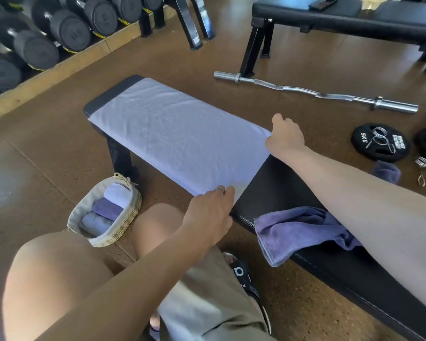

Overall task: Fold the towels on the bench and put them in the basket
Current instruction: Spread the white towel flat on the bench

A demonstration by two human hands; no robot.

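The white towel (180, 134) lies flat along the bench (276, 190); both hands, left (210, 212) and right (287, 139), pinch its near corners; better to lift them evenly, carry them to the far edge, matching corners; the basket (130, 212) waits beside the bench on the floor.

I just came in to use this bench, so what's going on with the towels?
A person is folding them. Both hands, left and right, pinch the near corners of a white towel spread flat on the bench. A purple towel waits crumpled beside it. Three rolled towels already sit in the basket on the floor.
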